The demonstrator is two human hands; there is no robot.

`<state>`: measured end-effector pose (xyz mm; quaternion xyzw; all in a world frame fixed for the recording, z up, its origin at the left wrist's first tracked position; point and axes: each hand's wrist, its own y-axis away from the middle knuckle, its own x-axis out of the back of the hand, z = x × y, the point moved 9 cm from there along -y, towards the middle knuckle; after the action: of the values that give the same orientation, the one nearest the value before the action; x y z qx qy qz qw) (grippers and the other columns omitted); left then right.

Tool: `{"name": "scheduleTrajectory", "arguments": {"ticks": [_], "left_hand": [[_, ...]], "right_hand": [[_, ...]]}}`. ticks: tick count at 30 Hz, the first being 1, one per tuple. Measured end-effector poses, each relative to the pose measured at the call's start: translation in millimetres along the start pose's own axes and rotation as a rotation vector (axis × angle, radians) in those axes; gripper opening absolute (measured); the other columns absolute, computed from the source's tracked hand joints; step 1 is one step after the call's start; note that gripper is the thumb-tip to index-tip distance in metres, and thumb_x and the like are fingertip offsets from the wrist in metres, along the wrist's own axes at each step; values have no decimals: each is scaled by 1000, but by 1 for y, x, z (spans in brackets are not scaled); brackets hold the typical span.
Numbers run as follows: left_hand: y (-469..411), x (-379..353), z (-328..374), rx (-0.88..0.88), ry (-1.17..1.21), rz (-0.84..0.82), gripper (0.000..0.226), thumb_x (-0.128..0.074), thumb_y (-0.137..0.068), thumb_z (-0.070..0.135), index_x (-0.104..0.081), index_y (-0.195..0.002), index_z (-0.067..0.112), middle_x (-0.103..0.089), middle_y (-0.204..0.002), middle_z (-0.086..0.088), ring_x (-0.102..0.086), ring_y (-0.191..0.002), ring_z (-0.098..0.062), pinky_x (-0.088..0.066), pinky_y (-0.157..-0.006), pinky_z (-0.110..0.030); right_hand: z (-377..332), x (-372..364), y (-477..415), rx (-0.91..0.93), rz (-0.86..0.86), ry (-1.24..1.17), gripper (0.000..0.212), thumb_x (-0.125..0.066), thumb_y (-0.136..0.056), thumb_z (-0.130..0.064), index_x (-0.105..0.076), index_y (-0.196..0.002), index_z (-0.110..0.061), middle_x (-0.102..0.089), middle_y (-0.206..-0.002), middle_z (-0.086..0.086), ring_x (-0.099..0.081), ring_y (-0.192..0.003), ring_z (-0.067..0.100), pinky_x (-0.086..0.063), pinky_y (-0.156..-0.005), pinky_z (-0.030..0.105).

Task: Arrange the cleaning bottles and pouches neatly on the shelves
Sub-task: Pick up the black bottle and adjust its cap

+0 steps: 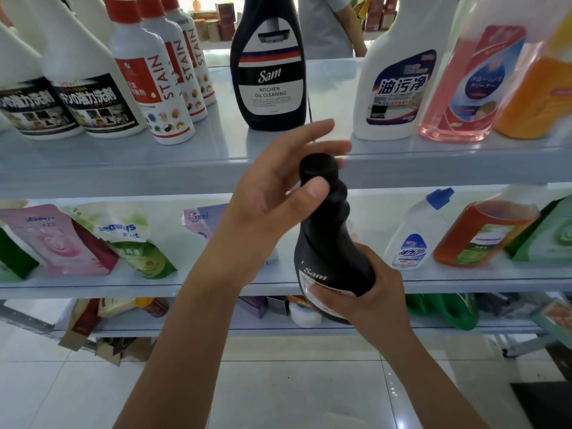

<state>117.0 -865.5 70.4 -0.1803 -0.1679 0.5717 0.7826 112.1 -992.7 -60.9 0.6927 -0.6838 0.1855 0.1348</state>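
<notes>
I hold a black Sam bottle (pixel 328 243) upright in front of the shelves. My right hand (pixel 368 292) grips its lower body around the label. My left hand (pixel 278 187) is at its black cap, thumb pressed on the neck and fingers curved behind the cap. A second black Sam kitchen oil cleaning bottle (pixel 269 66) stands on the upper shelf (pixel 123 159), straight behind the held one. White spray bottles with black labels (pixel 83 88) and white STAIN bottles (pixel 154 88) stand to its left. Pouches (pixel 68 239) lean on the middle shelf (pixel 93 286).
Right of the shelved Sam bottle stand a white bottle with a blue label (pixel 399 82), a pink bottle (pixel 470 88) and an orange one (pixel 538 97). The middle shelf's right side holds a white blue-capped bottle (pixel 414 233) and an amber bottle (pixel 486 233). A person (pixel 328 23) stands behind the shelving.
</notes>
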Motion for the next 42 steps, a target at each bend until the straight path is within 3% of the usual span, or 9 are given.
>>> {"name": "scheduleTrajectory", "arguments": {"ticks": [2, 6, 10, 16, 19, 23, 29, 36, 42], "left_hand": [[2, -1, 1, -12, 57, -39, 43, -50, -91, 3, -46, -133, 5, -65, -120, -12, -59, -118, -27, -48, -96, -36], [3, 22, 1, 25, 35, 288, 36, -79, -66, -2, -66, -96, 12, -72, -88, 2, -69, -88, -18, -55, -79, -27], [5, 21, 6, 6, -97, 423, 32, -79, -64, 6, -57, -84, 18, -60, -77, 8, -62, -78, -11, -55, -76, -29], [2, 2, 5, -14, 31, 14, 34, -52, -93, 5, -53, -128, 6, -65, -118, -10, -63, -112, -25, -50, -93, -33], [4, 13, 6, -9, 33, 148, 27, -68, -82, 5, -66, -109, 4, -73, -100, 2, -68, -99, -16, -52, -85, -25], [7, 21, 6, -16, -70, 339, 26, -79, -63, 19, -65, -85, 21, -67, -82, 7, -65, -87, -17, -55, -80, -31], [4, -3, 11, -18, -36, -39, 35, -55, -93, 11, -53, -128, 10, -63, -124, -6, -58, -119, -16, -47, -96, -26], [2, 17, 14, -32, -112, 280, 29, -79, -64, 21, -63, -88, 23, -63, -84, 12, -61, -87, -10, -51, -79, -25], [0, -9, 14, -1, -58, -82, 37, -55, -96, 13, -50, -132, 9, -64, -124, -1, -55, -123, -16, -47, -98, -28]], "right_hand": [[-2, 2, 1, 15, 14, -23, 60, -85, -66, -18, -57, -119, -16, -67, -108, -2, -60, -99, 14, -48, -93, 25], [-6, 5, 2, 53, 99, 28, 59, -86, -64, -19, -56, -114, -17, -57, -91, -14, -54, -79, 1, -39, -75, -3], [-3, 4, 5, 72, 127, 11, 60, -89, -59, -17, -60, -112, -17, -60, -87, -17, -59, -80, 3, -42, -73, -2], [4, 4, 5, 13, 62, -33, 63, -88, -61, -15, -59, -117, -11, -69, -107, 2, -63, -102, 21, -51, -94, 34], [1, 1, 9, 11, 3, -103, 55, -87, -64, -13, -61, -109, -30, -70, -102, -17, -64, -99, 5, -51, -85, 17], [5, -5, 6, -18, 4, -10, 57, -81, -70, -13, -55, -121, -7, -65, -116, 10, -58, -108, 23, -44, -98, 29], [1, 7, 9, 20, 100, 3, 62, -87, -63, -17, -59, -117, -9, -67, -102, 3, -62, -99, 22, -50, -94, 35], [3, -3, 5, -29, -25, 71, 60, -78, -75, -22, -51, -127, -9, -61, -121, 7, -55, -115, 23, -41, -104, 34], [-6, 12, 10, 63, 95, 8, 62, -88, -62, -19, -59, -116, -10, -67, -101, 0, -60, -89, 9, -48, -84, 14]]}}
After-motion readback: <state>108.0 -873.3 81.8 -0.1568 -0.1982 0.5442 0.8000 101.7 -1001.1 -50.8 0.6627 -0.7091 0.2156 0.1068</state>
